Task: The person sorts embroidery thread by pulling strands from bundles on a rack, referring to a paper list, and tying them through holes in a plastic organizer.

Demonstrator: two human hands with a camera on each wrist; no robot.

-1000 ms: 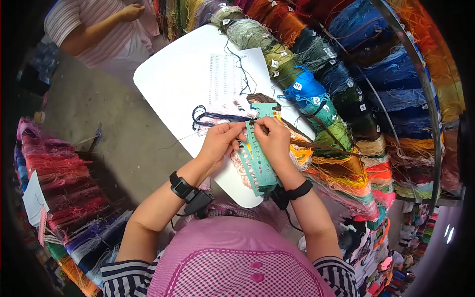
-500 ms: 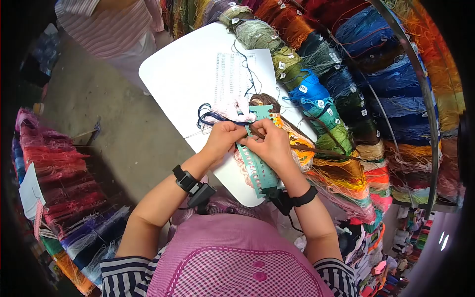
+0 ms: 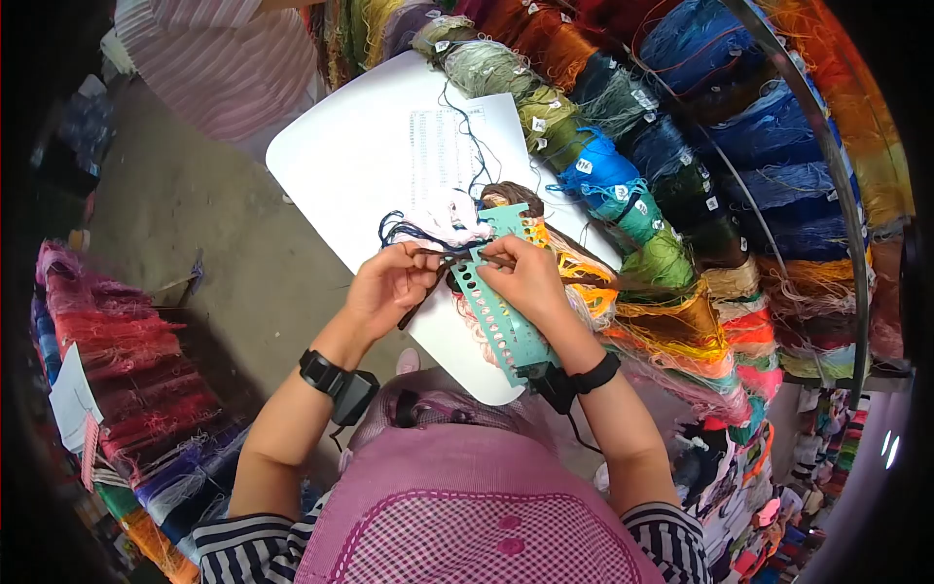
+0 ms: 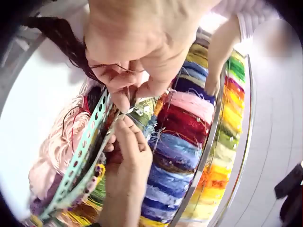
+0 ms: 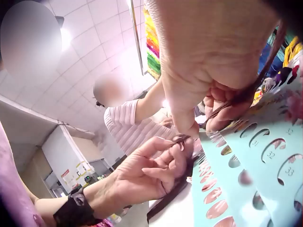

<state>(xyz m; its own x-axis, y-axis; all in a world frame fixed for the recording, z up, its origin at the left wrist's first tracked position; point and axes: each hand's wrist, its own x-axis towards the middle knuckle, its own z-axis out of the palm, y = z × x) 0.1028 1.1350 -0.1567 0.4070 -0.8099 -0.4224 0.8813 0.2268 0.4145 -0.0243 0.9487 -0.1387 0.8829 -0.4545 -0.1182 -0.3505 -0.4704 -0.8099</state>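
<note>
A green card with a row of numbered holes (image 3: 498, 321) lies over the white board, threads looped at its edges. Dark brown thread (image 5: 170, 195) runs between the two hands. My left hand (image 3: 387, 289) pinches it between thumb and finger, left of the card; in the right wrist view this hand (image 5: 149, 172) has the thread trailing down past its palm. My right hand (image 3: 530, 282) is over the card's upper part, fingers curled round the brown strand. Navy thread (image 3: 413, 232) and pale pink thread (image 3: 452, 216) lie beyond the fingers.
A printed sheet (image 3: 438, 146) rests on the white board (image 3: 331, 156). Labelled skeins of many colours (image 3: 593, 170) hang along the right, behind a metal rail (image 3: 839, 195). Red skeins (image 3: 117, 331) stand at the left. Another person in a striped top (image 3: 219, 73) is at the upper left.
My left hand has moved left and away from my right hand, drawing brown thread across the card's edge. The other person's torso shows further right.
</note>
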